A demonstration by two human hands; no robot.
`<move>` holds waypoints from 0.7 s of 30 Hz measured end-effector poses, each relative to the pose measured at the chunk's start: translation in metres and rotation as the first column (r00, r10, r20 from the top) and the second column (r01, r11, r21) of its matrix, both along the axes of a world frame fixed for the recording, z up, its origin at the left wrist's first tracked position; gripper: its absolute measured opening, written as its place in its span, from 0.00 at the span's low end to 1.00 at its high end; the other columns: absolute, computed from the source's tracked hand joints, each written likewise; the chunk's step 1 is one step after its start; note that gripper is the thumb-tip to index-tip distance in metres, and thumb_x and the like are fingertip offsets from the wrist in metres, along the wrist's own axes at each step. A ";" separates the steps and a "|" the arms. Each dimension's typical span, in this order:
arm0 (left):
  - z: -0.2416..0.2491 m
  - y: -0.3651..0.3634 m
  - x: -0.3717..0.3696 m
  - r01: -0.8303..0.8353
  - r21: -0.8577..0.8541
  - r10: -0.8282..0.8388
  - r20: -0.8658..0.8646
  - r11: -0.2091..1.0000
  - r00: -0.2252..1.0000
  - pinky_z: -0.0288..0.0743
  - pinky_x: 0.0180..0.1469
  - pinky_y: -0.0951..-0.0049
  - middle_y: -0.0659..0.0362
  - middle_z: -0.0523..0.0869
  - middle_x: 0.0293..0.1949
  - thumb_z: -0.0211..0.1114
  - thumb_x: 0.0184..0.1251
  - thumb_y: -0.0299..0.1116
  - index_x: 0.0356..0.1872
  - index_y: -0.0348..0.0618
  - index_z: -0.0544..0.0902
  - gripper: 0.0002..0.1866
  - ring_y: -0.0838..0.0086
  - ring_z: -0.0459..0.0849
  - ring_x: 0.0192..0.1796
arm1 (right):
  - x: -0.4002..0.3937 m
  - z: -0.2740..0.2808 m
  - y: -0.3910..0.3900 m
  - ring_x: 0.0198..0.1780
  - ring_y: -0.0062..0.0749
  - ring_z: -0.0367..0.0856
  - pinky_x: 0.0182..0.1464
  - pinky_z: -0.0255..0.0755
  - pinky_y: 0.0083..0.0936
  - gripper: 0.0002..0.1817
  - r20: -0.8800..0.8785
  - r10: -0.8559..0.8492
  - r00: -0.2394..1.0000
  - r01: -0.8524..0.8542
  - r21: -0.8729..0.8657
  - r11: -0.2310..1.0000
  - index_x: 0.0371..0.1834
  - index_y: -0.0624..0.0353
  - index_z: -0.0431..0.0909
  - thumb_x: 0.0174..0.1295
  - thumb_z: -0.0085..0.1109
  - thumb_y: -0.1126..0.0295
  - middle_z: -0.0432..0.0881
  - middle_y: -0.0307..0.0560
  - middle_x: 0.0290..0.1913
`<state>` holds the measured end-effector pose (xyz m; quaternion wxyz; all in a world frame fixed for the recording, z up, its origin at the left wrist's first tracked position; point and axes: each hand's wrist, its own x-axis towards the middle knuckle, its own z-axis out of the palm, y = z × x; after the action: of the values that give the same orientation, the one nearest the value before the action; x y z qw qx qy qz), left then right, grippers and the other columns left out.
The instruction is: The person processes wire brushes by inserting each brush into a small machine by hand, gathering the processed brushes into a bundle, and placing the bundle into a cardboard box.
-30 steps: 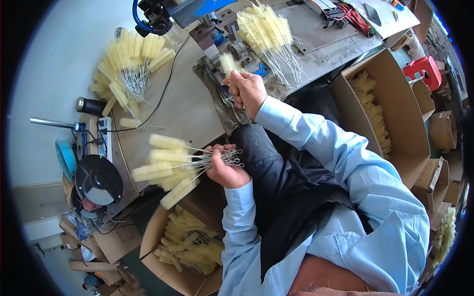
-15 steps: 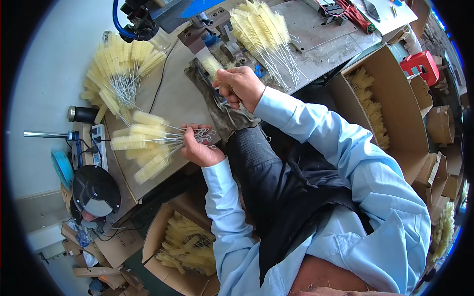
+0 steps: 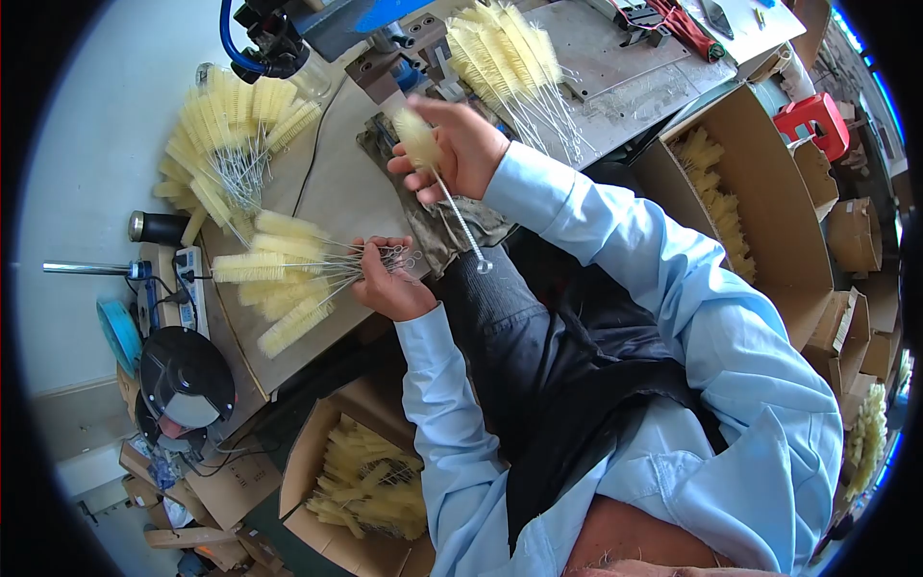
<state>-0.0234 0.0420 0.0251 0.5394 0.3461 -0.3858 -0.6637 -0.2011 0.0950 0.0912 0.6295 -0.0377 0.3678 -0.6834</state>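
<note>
Right hand closed on a single brush: pale bristle head up by the fingers, twisted wire stem slanting down and right, loop end hanging free past the wrist, over the dark trouser leg. Bristle head blurred. Left hand gripped around a bundle of brushes, held by the wire stems; loop ends bunched at the fingertips, bristle heads fanned out leftward over the workbench. Cannot tell whether the heads rest on the bench or hang just above it. Hands apart, right above left, neither touching the other.

Dark cloth draped over the bench edge between the hands, just under the right hand. Behind the right hand, a metal fixture with blue parts, close to the fingers. Blue hose curling at top left of it.

Two loose piles of the same brushes on the bench: one at far left, heads splayed outward, stems crossing in the middle; one at top centre, stems pointing down-right onto a grey metal plate.

Open cardboard box to the right of the person, brushes lying along its inner wall. Second open box on the floor below the left hand, filled with brushes in a loose heap. Red stool beyond the right box. Black round device at lower left beside the bench, power strip just above it.
</note>
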 end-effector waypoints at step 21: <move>0.001 0.001 -0.003 0.019 -0.008 -0.019 0.022 1.000 1.000 0.80 0.37 0.66 0.55 0.79 0.32 0.60 0.63 0.30 0.52 0.28 0.73 0.20 0.68 0.80 0.31 | -0.015 -0.034 0.061 0.12 0.19 0.58 0.14 0.54 0.21 0.27 -0.457 -0.260 0.851 0.289 -0.006 0.957 0.35 0.68 0.78 0.78 0.42 0.52 0.65 0.37 0.14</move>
<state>-0.0261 0.0435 0.0263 0.5302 0.3476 -0.3976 -0.6634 -0.2157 0.1559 0.0571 0.4233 -0.1229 0.5272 -0.7265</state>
